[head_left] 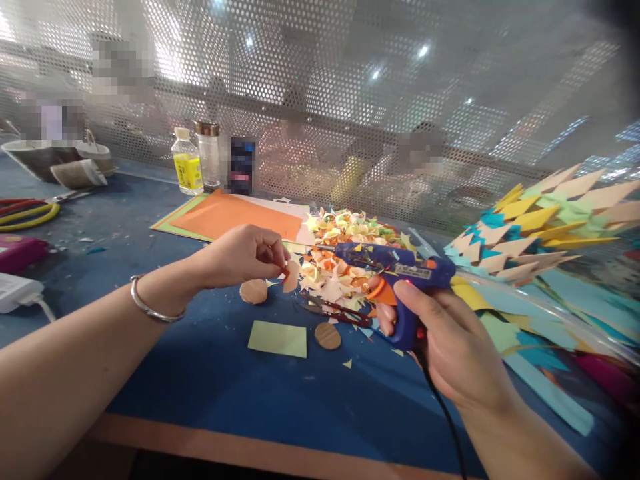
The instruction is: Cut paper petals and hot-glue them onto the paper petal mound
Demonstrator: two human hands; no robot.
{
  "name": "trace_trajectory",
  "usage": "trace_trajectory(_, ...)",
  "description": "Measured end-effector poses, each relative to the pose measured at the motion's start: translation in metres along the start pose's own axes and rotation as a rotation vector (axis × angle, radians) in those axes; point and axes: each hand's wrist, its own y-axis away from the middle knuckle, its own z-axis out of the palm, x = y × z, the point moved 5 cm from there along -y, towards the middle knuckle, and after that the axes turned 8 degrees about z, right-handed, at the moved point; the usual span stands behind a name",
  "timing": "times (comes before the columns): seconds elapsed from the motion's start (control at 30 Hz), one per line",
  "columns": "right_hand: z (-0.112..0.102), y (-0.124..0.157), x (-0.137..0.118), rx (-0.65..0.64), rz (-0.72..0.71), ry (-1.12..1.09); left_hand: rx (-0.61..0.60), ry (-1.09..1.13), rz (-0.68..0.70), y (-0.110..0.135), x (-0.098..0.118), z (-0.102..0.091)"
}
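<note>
A blue glue gun (415,263) with an orange trigger is gripped in my right hand (450,327), its nozzle pointing left. My left hand (250,257), wearing a silver bangle, pinches a small tan cardboard piece (291,277) close to the nozzle tip. Below that hand lies a round cardboard disc (253,291). Another cardboard disc (327,336) rests nearer me, beside a pale green paper rectangle (278,339). Small scissors (345,312) with dark red handles lie under the glue gun. Behind it spreads a pile of small paper cut-outs (345,230).
Orange paper sheets (235,217) lie at the back, near a yellow-labelled bottle (188,167) and a glass flask (209,157). A spiky layered paper piece (540,220) stands right. Pliers (35,212) and a white power strip (20,292) are left. The glue gun's black cord (445,400) trails toward me.
</note>
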Motion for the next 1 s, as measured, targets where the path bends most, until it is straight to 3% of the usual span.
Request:
trace_trajectory(0.53,-0.005,0.000,0.000,-0.001,-0.129,0.407,0.129,0.015,0.050,-0.002,0.007,0.002)
trace_trajectory(0.8,-0.006,-0.006,0.006,-0.010,-0.080,0.334,0.184,0.047,0.044,-0.001,0.006,0.000)
trace_trajectory(1.0,-0.005,-0.008,0.008,0.007,-0.027,0.237,0.365,-0.091,0.019,0.002,0.002,-0.013)
